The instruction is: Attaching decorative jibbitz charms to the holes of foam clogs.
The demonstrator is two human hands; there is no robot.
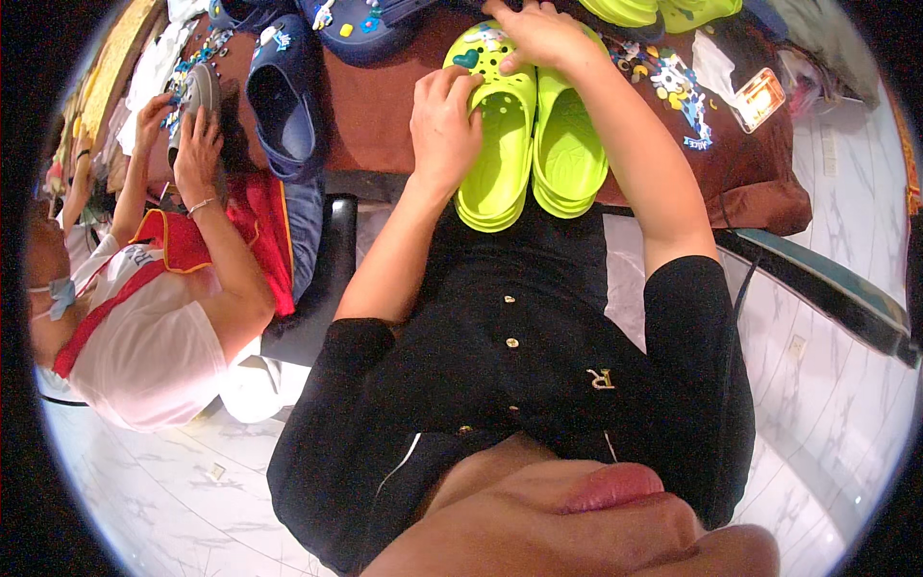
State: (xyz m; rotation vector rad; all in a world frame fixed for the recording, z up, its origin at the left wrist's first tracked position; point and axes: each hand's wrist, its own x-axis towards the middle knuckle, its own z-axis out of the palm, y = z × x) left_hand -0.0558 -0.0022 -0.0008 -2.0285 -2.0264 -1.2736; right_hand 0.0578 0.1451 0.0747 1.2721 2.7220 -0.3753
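A pair of lime-green clogs lies at the table's near edge, heels toward me. The left clog (495,163) carries a dark green heart charm (466,59) and a pale charm among the holes of its toe. My left hand (447,130) is closed on that clog's left side, fingertips at the rim of its opening. Reaching over the right clog (569,159), my right hand (546,40) grips the left clog's toe end, thumb on top and fingers toward the far end. Its fingertips are partly cut off by the upper picture edge.
Navy clogs (286,106) stand left on the brown cloth (385,96). Loose charms (681,87) and a small orange-and-white card (760,99) lie right, with more lime-green clogs (697,12) behind. At left, a co-worker's hands (199,149) hold a grey clog (200,94).
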